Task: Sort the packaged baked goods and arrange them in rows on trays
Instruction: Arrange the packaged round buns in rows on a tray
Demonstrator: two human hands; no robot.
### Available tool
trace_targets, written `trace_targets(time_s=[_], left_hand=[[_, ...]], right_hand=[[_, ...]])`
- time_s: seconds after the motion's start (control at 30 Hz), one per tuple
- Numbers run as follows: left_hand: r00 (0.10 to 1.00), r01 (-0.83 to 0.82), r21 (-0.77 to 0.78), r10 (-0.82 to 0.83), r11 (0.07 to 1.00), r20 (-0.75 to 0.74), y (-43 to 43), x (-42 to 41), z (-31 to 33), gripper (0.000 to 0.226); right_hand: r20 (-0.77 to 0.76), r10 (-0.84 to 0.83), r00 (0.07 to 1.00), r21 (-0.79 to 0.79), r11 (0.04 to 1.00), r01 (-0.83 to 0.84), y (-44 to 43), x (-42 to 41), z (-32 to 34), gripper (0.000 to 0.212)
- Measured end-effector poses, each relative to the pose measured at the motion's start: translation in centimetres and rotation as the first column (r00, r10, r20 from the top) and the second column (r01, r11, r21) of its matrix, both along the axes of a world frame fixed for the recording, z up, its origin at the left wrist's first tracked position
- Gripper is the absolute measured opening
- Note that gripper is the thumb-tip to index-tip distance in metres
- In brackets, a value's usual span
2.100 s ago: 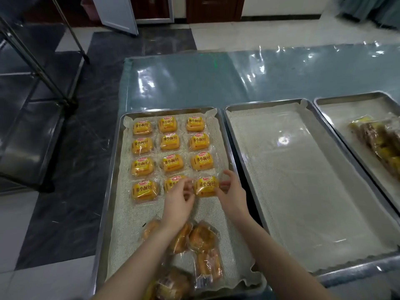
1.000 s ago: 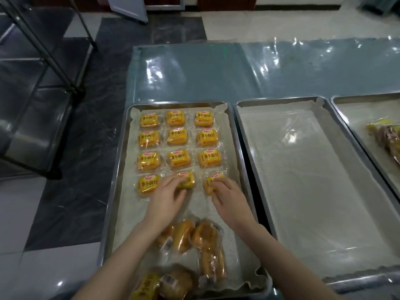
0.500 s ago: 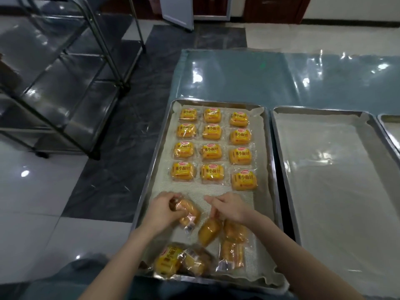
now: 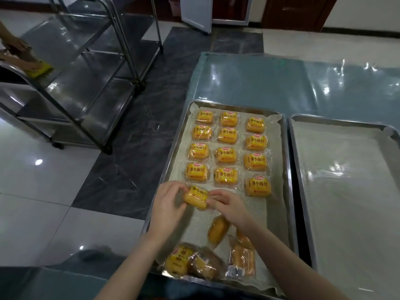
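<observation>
Yellow plastic-wrapped bread packet (image 4: 195, 197) sits tilted at the left of the lined metal tray (image 4: 176, 141), just below the arranged rows of yellow packets (image 4: 225, 148). Your left hand (image 4: 167, 204) pinches its left edge and your right hand (image 4: 229, 205) its right. Lay it label up, square under the left column, matching the gaps. Its wrapper looks glossy and slippery, the bun soft.

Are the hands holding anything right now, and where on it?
One yellow packaged bun, held by both hands: the left hand pinches its left end, the right hand its right end.
</observation>
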State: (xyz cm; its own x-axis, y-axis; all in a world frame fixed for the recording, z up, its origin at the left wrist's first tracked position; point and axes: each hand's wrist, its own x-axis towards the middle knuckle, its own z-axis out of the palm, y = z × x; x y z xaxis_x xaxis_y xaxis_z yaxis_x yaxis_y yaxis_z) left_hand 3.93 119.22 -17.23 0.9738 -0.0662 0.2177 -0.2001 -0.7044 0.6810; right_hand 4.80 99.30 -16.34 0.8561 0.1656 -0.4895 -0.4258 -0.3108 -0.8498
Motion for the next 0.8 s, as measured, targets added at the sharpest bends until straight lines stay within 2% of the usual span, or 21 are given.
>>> trace_targets(time_s=[0.13,0.23,0.4,0.47,0.53,0.63,0.8], left_hand=[[0.990,-0.012,-0.028,0.008,1.000,-0.143,0.4,-0.6,-0.8,0.041],[0.979,0.018,0.010,-0.016,1.000,-0.205,0.9,-0.8,-1.3,0.048],[0.968,0.012,0.004,-0.010,1.000,-0.251,0.8,-0.9,-1.6,0.044],[0.978,-0.010,-0.011,0.008,1.000,-0.210,0.3,-0.5,-1.8,0.040],[0.979,-0.031,-0.028,0.025,0.999,-0.204,-0.1,0.0,-2.0,0.041],[0.978,-0.037,-0.004,0.036,0.999,-0.203,-0.4,0.7,-2.5,0.041],[0.984,0.042,0.141,-0.017,0.989,-0.177,0.0,0.8,-3.2,0.048]], right_hand=[[0.044,-0.119,0.992,-0.038,0.992,0.121,1.0,-0.1,-0.6,0.027],[0.071,-0.153,0.986,-0.100,0.982,0.160,1.7,-0.2,-0.9,0.029],[0.038,0.053,0.998,-0.256,0.966,-0.041,2.7,0.5,-0.8,0.042],[0.091,0.058,0.994,-0.296,0.955,-0.029,2.8,0.8,-1.0,0.045],[0.123,0.049,0.991,-0.279,0.960,-0.013,3.0,0.9,-1.2,0.047],[0.083,0.010,0.997,-0.196,0.981,0.006,3.2,0.9,-1.3,0.047],[0.046,0.014,0.999,-0.117,0.993,-0.008,3.0,0.7,-1.4,0.042]])
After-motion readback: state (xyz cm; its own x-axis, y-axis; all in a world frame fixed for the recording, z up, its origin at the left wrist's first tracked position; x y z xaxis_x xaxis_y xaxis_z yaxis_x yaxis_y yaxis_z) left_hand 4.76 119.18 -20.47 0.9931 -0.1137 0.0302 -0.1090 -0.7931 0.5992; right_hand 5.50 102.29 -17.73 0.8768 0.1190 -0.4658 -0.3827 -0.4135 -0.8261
